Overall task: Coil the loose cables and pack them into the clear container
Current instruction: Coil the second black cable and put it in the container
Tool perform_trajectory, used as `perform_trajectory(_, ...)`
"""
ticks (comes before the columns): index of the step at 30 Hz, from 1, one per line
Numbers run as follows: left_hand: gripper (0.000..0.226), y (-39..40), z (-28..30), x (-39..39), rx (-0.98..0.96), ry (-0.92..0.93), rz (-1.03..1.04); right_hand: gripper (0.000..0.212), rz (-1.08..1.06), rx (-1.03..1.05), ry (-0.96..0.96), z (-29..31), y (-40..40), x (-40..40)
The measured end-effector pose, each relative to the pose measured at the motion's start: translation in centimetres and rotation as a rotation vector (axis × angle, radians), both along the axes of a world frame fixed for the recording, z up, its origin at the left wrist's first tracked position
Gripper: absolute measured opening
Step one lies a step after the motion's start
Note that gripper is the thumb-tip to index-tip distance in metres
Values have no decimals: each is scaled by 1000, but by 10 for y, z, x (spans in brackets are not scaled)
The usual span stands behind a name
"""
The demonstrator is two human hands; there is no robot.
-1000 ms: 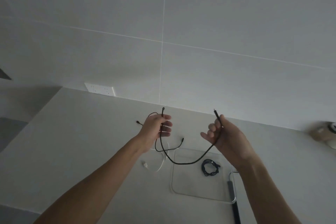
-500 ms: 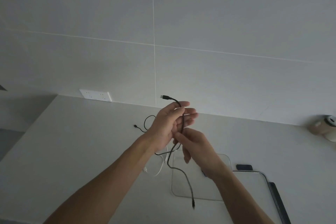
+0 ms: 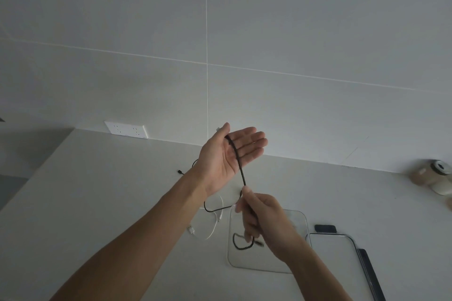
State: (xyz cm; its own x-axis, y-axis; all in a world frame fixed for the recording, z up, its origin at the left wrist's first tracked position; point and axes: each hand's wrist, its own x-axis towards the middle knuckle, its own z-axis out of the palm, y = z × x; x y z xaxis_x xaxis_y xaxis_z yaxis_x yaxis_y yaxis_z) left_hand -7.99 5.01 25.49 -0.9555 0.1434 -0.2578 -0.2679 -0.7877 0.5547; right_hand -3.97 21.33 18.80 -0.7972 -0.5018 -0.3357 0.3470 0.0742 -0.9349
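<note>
A black braided cable [image 3: 238,162] runs taut across the palm of my left hand [image 3: 223,161]. The thumb pins its upper end while the fingers are stretched out flat. My right hand [image 3: 265,223] pinches the same cable just below the left hand. The tail hangs down and curls in a small loop [image 3: 241,244] over the clear container [image 3: 301,218], which lies on the counter under my right hand. A thin black cable [image 3: 215,209] and a white cable [image 3: 210,231] lie loose on the counter left of the container.
A clear lid [image 3: 330,254] lies right of the container, with a small dark object [image 3: 325,228] behind it and a dark strip [image 3: 371,273] beside it. A wall socket [image 3: 126,129] sits at the back left. A beige object [image 3: 434,176] stands far right.
My hands have drawn apart. The left hand's fingers have spread flat, and the right hand has slid down the black cable toward me, pulling it straight.
</note>
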Motion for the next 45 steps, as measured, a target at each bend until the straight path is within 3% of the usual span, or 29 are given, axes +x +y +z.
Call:
perform_trajectory(3, 56, 2, 7, 8, -98, 2, -111, 61, -32, 193, 47, -11, 10, -19)
perform_trajectory(5, 58, 5, 8, 15, -197, -7, -187, 57, -14, 275, 106, -6, 16, -37)
perform_trajectory(9, 65, 11, -8, 26, -414, -129, -323, 42, -15, 155, 40, 28, 21, -76)
perform_trajectory(13, 65, 17, -28, 28, -579, -238, -269, 47, -11, 324, 140, 63, 9, -90)
perform_trajectory(15, 52, 19, -34, 24, -623, -250, -214, 42, -45, 366, 194, 72, 1, -85)
perform_trajectory(19, 41, 27, -36, 17, -505, -295, -168, 30, -40, 405, 356, 75, -11, -54)
perform_trajectory(22, 41, 26, -34, 17, -340, -283, -128, 27, -78, 342, 366, 62, -12, -30)
perform_trajectory(27, 43, 28, -42, 15, -394, -240, -126, 28, -55, 392, 461, 36, -7, -9)
perform_trajectory(30, 50, 31, -36, 8, -320, -192, -72, 33, -58, 279, 331, 23, 1, 6)
perform_trajectory(34, 51, 35, -29, 13, -394, -104, -71, 55, -48, 250, 214, 1, 21, 11)
perform_trajectory(37, 54, 34, -27, 17, -317, -12, -164, 61, 41, 294, 83, -17, 40, 4)
perform_trajectory(40, 52, 30, -22, 18, -239, 54, -309, 54, 25, 259, -33, -23, 58, -13)
perform_trajectory(45, 49, 41, -33, 29, -516, -109, -518, 45, -34, 211, -79, 10, 62, -57)
